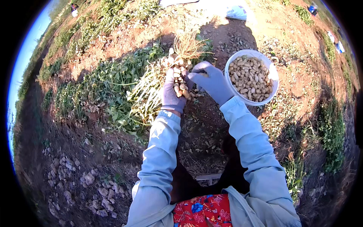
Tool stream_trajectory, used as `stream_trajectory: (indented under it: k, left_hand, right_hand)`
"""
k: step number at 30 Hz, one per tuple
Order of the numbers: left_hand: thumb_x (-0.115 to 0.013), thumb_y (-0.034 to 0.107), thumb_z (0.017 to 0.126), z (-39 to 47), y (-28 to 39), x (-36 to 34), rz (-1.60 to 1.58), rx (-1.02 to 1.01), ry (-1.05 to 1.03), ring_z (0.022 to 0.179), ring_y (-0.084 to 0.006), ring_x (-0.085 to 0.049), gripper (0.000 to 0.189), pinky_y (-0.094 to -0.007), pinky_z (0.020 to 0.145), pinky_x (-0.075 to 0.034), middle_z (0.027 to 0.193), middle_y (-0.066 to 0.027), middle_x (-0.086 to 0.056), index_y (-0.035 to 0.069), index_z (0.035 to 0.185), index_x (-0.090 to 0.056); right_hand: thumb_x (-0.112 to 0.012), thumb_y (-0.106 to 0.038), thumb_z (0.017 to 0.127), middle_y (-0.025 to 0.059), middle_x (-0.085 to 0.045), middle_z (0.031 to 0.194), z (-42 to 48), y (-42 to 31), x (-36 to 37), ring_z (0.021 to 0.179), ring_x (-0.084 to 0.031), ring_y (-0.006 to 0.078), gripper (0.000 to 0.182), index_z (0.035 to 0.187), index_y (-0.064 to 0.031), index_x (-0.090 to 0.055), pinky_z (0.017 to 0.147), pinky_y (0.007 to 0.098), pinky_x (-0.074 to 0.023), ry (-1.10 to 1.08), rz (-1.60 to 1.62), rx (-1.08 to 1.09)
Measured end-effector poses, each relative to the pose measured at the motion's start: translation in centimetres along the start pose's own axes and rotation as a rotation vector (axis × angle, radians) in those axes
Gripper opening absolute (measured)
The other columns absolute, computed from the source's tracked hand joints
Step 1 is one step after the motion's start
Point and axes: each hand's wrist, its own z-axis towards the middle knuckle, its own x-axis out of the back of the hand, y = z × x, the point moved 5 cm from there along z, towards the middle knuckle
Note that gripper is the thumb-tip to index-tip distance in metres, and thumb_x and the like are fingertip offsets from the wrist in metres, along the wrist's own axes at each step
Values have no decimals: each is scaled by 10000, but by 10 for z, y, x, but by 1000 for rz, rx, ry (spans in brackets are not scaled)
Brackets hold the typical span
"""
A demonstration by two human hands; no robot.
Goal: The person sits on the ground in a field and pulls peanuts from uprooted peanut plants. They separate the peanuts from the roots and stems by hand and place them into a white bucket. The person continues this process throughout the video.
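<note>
My left hand (173, 92), in a grey-purple work glove, is closed around a bunch of pulled peanut plants (149, 90). Unshelled peanuts (178, 75) hang in a cluster above and beside its fingers, and the pale roots (188, 45) point away from me. My right hand (210, 81), gloved alike, is at the right side of the cluster with fingers bent; whether a pod is between the fingertips cannot be told. Just right of it stands a white plastic bucket (228, 82) largely filled with unshelled peanuts (251, 78).
Leafy peanut plants (113, 82) lie in a heap to the left. Stones (88, 178) are scattered at the lower left. A white sack with blue print (236, 12) lies beyond on bare soil. More uprooted plants (331, 139) are at the right.
</note>
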Motion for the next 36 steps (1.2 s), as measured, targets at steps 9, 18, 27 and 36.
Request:
stream_trajectory:
  k: [9, 18, 27, 36]
  left_hand:
    - [-436, 402, 974, -1, -30, 2, 215, 59, -36, 390, -30, -358, 299, -171, 315, -241, 769, 60, -583, 143, 1050, -566]
    - [-324, 447, 1014, -13, -25, -13, 184, 33, -18, 333, -47, -338, 367, -195, 291, -300, 474, 84, -347, 156, 879, -504]
    - [-500, 472, 936, -13, -25, 9, 301, 95, 176, 318, -84, -312, 391, -236, 311, -230, 449, 61, -402, 189, 670, -546]
    - [-510, 410, 954, -24, -13, -18, 308, 51, 98, 347, -70, -369, 375, -236, 308, -245, 583, 25, -560, 135, 710, -586]
  right_hand:
    - [-771, -335, 700, 148, -594, 980, 4, 8, -19, 910, -623, 296, 461, 1039, -59, -624, 796, 376, -493, 143, -455, -41]
    - [-674, -249, 794, 166, -638, 892, 6, 17, -26, 848, -641, 346, 290, 1020, -82, -600, 722, 406, -506, 87, -515, -42]
    - [-653, -317, 794, 203, -642, 788, 4, 15, -34, 766, -656, 367, 301, 927, -58, -577, 669, 436, -518, 89, -759, 164]
    - [-695, -256, 756, 144, -634, 713, 2, 7, -29, 664, -652, 337, 239, 836, -71, -566, 594, 412, -507, 155, -672, 262]
